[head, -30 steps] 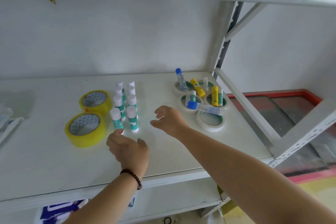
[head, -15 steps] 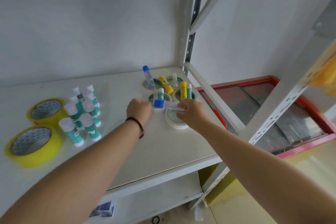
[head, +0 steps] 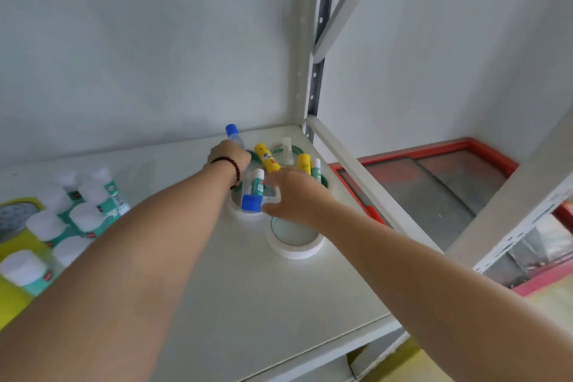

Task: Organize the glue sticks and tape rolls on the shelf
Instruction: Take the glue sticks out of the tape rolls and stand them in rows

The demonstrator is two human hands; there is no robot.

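Observation:
On the white shelf point(head: 223, 295), my left hand point(head: 230, 154) is closed around an upright blue-capped glue bottle point(head: 232, 133) at the back. My right hand point(head: 296, 197) grips a clear blue-capped glue tube point(head: 251, 203) lying across a white tape roll point(head: 240, 214). Another white tape roll point(head: 294, 247) lies nearer, just under my right wrist. Two yellow glue sticks point(head: 267, 159) point(head: 304, 163) and small white-and-green glue sticks point(head: 317, 170) stand inside further rolls behind my hands.
A group of white-capped green glue sticks point(head: 90, 211) stands at the left, next to yellow tape rolls point(head: 14, 228) at the left edge. A grey shelf post point(head: 316, 71) and diagonal brace rise at the back right. A red-framed panel point(head: 434, 183) lies below.
Both hands moved from the green glue sticks to the tape roll cluster. My left hand reached further back to the upright blue-capped bottle; my right hand stays on the lying tube.

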